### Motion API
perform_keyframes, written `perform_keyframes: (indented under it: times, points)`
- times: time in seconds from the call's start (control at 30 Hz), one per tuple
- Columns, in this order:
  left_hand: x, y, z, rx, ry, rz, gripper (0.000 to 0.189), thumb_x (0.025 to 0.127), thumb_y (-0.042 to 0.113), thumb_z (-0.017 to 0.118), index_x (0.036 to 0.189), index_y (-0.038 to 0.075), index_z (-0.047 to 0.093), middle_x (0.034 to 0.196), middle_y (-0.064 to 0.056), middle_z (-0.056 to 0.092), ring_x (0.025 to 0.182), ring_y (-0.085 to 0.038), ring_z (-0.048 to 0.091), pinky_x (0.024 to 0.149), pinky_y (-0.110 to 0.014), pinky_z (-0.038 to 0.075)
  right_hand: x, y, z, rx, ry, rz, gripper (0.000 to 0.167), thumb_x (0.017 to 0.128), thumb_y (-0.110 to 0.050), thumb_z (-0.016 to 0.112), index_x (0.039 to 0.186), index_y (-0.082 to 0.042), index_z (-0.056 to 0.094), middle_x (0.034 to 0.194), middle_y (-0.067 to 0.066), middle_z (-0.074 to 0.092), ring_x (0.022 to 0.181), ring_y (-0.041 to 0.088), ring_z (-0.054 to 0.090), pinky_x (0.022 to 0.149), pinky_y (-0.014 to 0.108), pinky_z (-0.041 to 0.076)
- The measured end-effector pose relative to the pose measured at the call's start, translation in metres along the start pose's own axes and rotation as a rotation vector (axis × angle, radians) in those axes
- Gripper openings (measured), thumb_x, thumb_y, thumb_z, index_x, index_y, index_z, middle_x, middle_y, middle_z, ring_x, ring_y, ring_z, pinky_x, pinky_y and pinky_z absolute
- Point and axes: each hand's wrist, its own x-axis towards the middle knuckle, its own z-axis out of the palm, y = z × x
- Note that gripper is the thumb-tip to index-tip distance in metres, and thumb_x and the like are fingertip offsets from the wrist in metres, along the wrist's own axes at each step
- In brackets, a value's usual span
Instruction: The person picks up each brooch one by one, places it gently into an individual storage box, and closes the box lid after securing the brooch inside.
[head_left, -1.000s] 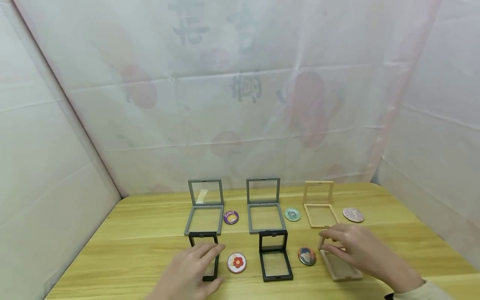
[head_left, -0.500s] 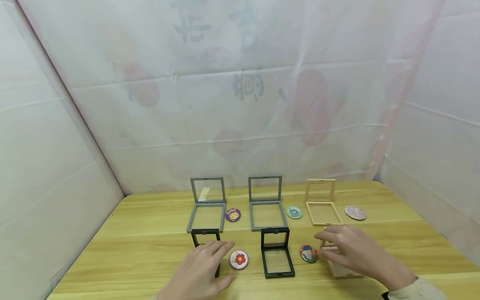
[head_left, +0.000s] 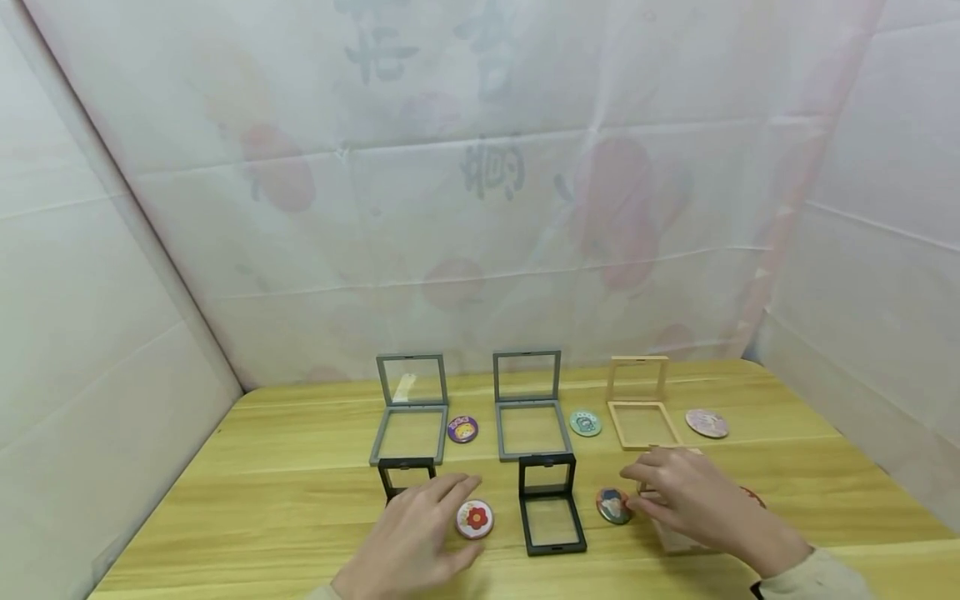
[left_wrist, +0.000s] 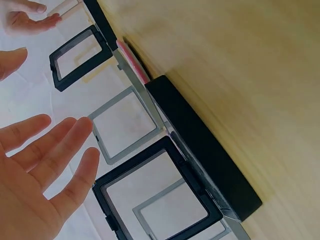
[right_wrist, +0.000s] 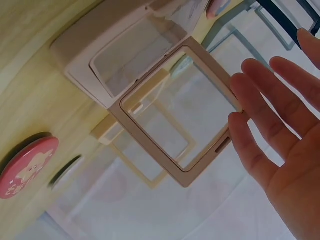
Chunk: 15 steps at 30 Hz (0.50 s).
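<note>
My left hand hovers with fingers extended beside a white round badge with a red flower. Behind that hand stands a black hinged display frame, partly hidden. In the left wrist view the fingers look relaxed and apart, with nothing between them. My right hand is above a beige display frame whose lid is raised. Its fingertips come close to an orange-and-dark portrait badge; contact cannot be told. A red badge lies right of the beige frame, mostly covered by the hand in the head view.
Between the hands stands another black frame, lid up. The back row has two grey frames and a yellowish frame, all lid up. Purple, green and pale lilac badges lie beside them. Fabric walls surround the wooden table.
My left hand has moved right, from over the left black frame to the flower badge. My right hand has shifted slightly left towards the portrait badge, letting the red badge show.
</note>
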Motion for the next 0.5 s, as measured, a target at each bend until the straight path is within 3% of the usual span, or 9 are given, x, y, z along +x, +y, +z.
perform_keyframes:
  times: [0.33,0.5]
  points:
    - [0.005,0.003,0.004,-0.044,-0.044,-0.015,0.055,0.081,0.029,0.084,0.126,0.003,0.067,0.121,-0.005,0.068,0.098,-0.018,0.068,0.073,-0.036,0.058,0.004,-0.011,0.004,0.037,-0.124,0.093,0.025,0.082,-0.018,0.085,0.103,-0.007,0.076,0.094,0.002,0.071,0.074,0.006,0.063,0.057,0.024,0.052]
    - [0.007,0.005,0.007,-0.053,-0.089,-0.030,0.057,0.082,0.032,0.084,0.128,0.004,0.067,0.123,-0.006,0.068,0.106,-0.022,0.067,0.082,-0.041,0.058,0.006,-0.013,0.006,0.015,-0.117,0.077,0.023,0.082,-0.018,0.085,0.102,-0.009,0.076,0.092,0.000,0.071,0.074,0.006,0.064,0.057,0.025,0.053]
